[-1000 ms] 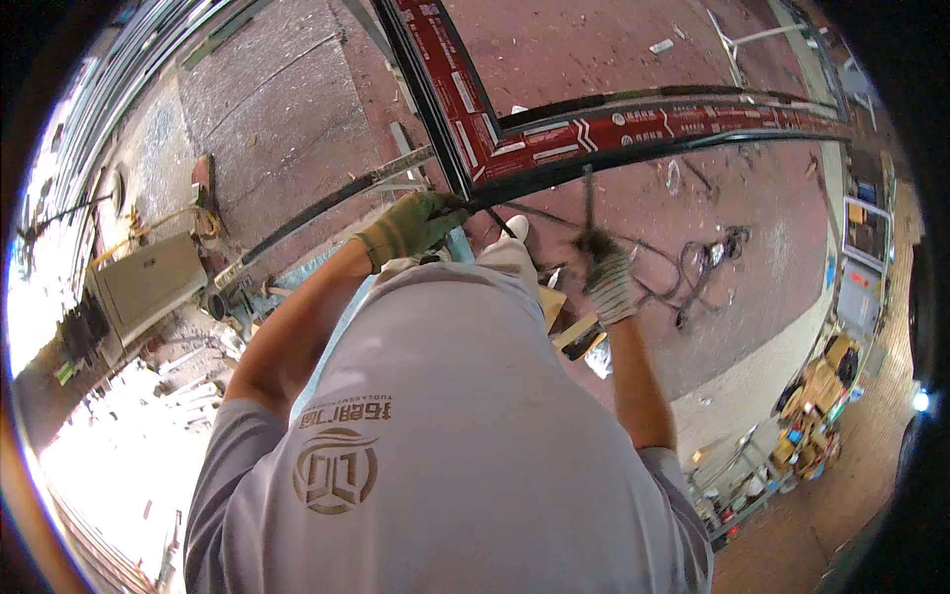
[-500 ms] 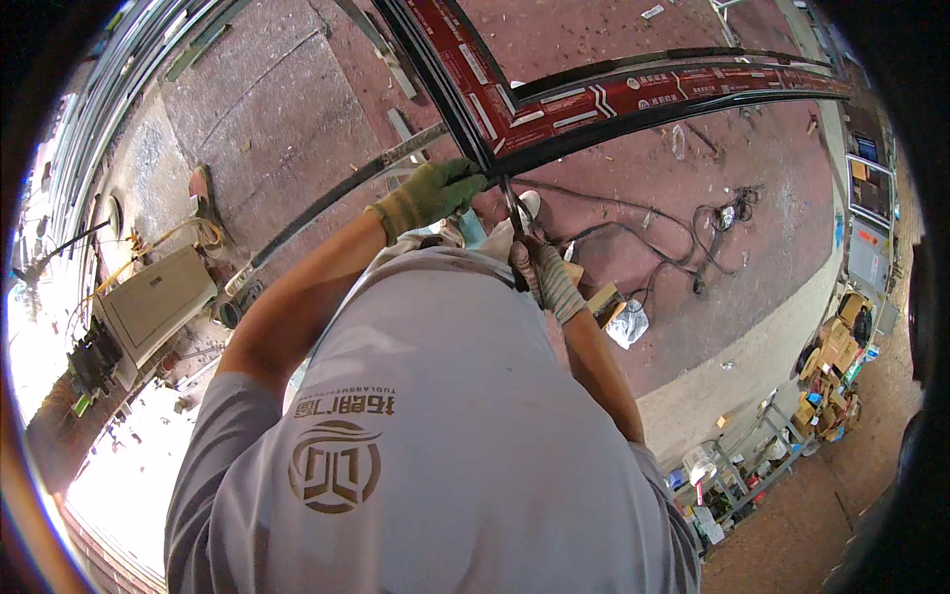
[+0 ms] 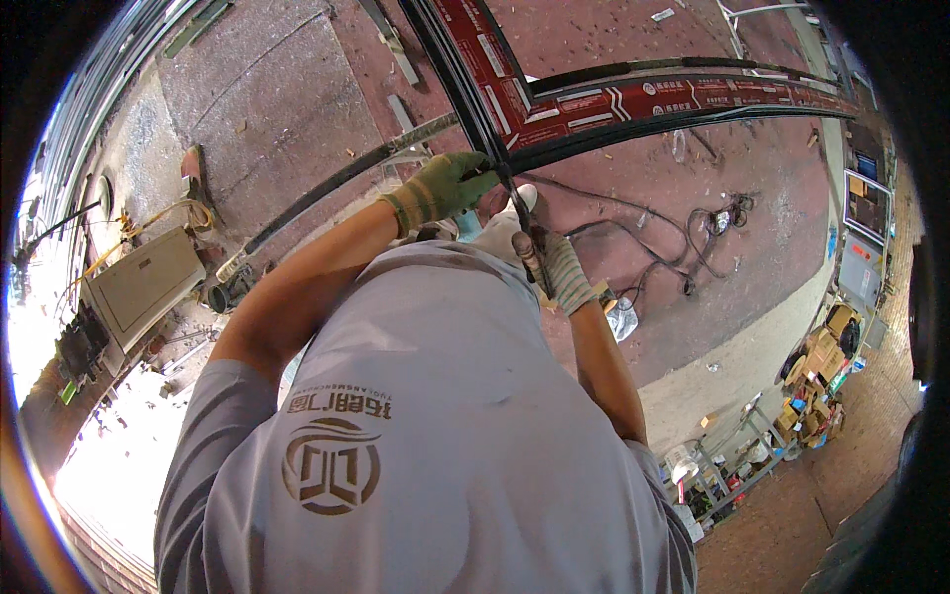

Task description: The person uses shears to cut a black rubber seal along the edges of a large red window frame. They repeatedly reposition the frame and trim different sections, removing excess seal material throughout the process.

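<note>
A black metal frame point(image 3: 584, 134), faced with printed red protective film, reaches its near corner in front of me. At that corner is my left hand point(image 3: 445, 188) in a green knit glove, fingers and thumb closed around the corner's edge. My right hand point(image 3: 562, 269), in a pale striped glove, grips a long, narrow dark tool point(image 3: 520, 206) close to my waist. The far end of this tool meets the frame's corner. Its exact kind is not clear, because my fingers cover the near part.
Dark cables point(image 3: 658, 247) lie coiled on the reddish floor to the right. A long dark bar point(image 3: 336, 188) slants from the left toward the frame. Farther left are a beige metal box point(image 3: 143, 287) and stacked metal profiles point(image 3: 94, 109). Cardboard boxes point(image 3: 821, 356) pile up along the right.
The frame's corner sits slightly lower and farther right in view. The dark tool has turned a little in my right hand, while my left hand stays by the corner.
</note>
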`<action>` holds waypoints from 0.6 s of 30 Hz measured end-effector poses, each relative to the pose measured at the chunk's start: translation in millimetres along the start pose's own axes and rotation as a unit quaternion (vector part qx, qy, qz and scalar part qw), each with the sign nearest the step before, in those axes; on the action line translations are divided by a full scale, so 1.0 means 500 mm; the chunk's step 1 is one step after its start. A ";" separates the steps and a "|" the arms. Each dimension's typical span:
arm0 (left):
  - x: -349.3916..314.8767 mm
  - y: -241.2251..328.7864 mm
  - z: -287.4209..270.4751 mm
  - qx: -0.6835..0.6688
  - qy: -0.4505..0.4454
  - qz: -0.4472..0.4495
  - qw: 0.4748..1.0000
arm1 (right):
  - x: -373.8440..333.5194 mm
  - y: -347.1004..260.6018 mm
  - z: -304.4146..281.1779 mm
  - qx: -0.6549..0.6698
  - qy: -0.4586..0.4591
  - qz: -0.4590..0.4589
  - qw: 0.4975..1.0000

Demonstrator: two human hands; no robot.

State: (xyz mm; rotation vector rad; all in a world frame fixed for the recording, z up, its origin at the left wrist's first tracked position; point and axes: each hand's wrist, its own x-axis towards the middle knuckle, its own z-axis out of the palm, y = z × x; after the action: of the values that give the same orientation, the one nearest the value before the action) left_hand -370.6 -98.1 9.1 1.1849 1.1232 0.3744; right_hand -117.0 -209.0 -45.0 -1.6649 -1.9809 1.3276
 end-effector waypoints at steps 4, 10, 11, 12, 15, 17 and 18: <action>0.003 -0.002 -0.002 0.005 -0.002 0.016 1.000 | 0.008 -0.027 -0.022 -0.099 -0.088 0.041 0.990; 0.002 0.001 0.000 0.021 0.006 0.025 0.999 | 0.013 -0.029 -0.028 -0.070 -0.111 0.051 0.990; 0.000 0.003 0.000 0.044 0.012 0.039 0.998 | 0.013 -0.025 -0.023 -0.082 -0.117 0.067 0.987; -0.002 0.006 0.000 0.065 0.018 0.048 0.997 | 0.011 -0.021 -0.017 -0.082 -0.102 0.048 0.990; -0.007 0.012 0.002 0.036 0.016 0.012 0.999 | 0.007 -0.010 -0.012 -0.040 -0.086 0.040 0.995; -0.007 0.015 0.004 0.024 0.020 0.005 0.999 | 0.006 -0.012 -0.012 -0.001 -0.060 0.029 0.998; -0.007 0.015 0.005 0.014 0.019 0.001 1.000 | 0.006 -0.016 -0.013 0.017 -0.036 0.013 0.999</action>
State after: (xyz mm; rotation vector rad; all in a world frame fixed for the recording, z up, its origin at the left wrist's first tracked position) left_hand -367.7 -99.0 17.0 1.2092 1.1632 0.3855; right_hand -118.9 -202.7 -36.7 -1.6560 -1.9698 1.4408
